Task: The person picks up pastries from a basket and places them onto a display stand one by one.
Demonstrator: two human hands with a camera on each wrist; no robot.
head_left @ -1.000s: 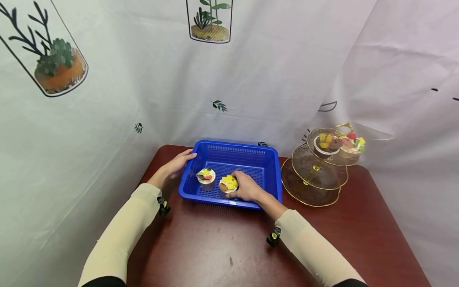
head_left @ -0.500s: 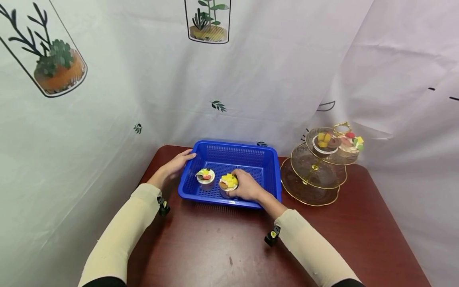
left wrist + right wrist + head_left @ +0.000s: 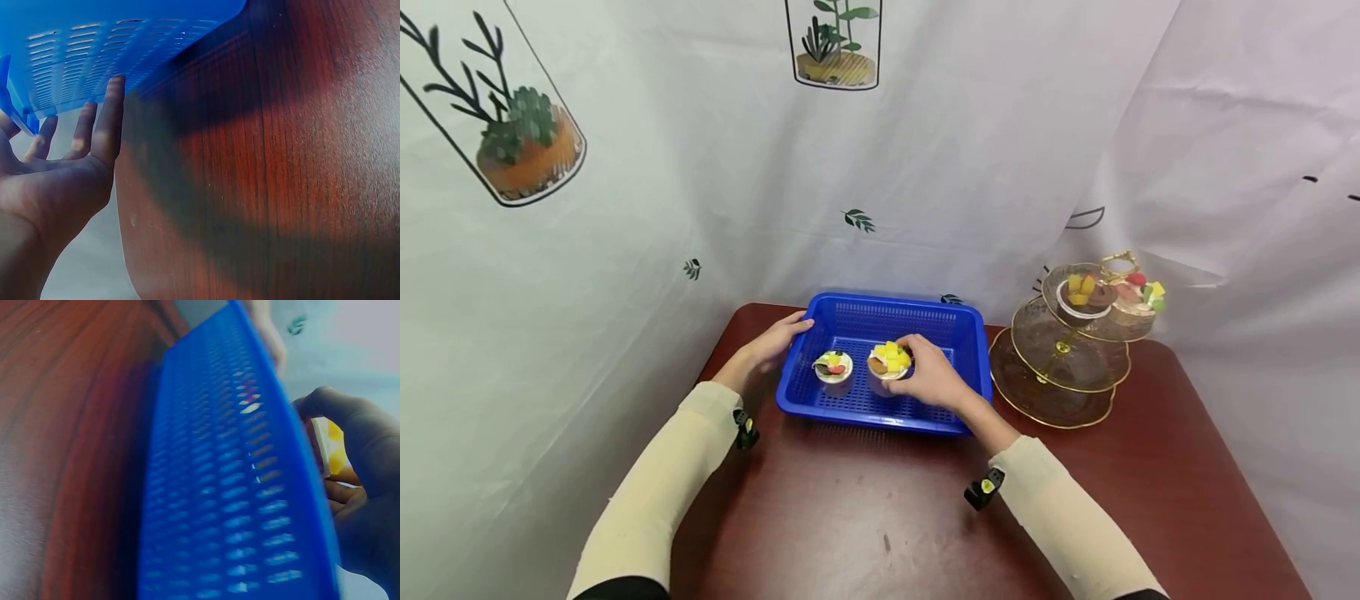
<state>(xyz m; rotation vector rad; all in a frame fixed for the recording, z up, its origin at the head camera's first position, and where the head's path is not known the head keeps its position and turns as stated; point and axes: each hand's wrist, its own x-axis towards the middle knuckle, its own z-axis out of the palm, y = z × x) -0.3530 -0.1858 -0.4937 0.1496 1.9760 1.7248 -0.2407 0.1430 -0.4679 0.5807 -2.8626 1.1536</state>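
Note:
In the head view my left hand [image 3: 777, 340] holds the left rim of a blue plastic basket [image 3: 883, 422]. The left wrist view shows that hand's fingers [image 3: 107, 125] along the basket's outer wall, the thumb mostly hidden. My right hand [image 3: 931, 374] grips a cup dessert [image 3: 889, 360] topped with yellow cubes, inside the basket's outline. In the right wrist view the thumb and fingers are around the cup, partly hidden by the basket wall. A second cup dessert [image 3: 833, 367], with cream and mixed fruit, stands upright in the basket to the left.
A three-tier clear stand [image 3: 1060, 354] with gold edges stands at the right. Its top tier bears a dark cup with orange pieces [image 3: 1082, 297] and a fruit-topped cup dessert [image 3: 1133, 302]. Behind the brown table [image 3: 850, 517] hangs a patterned white cloth [image 3: 970, 167].
My right hand has moved slightly up and to the right with the yellow-topped cup dessert, which now shows more of its side. The left hand still holds the rim.

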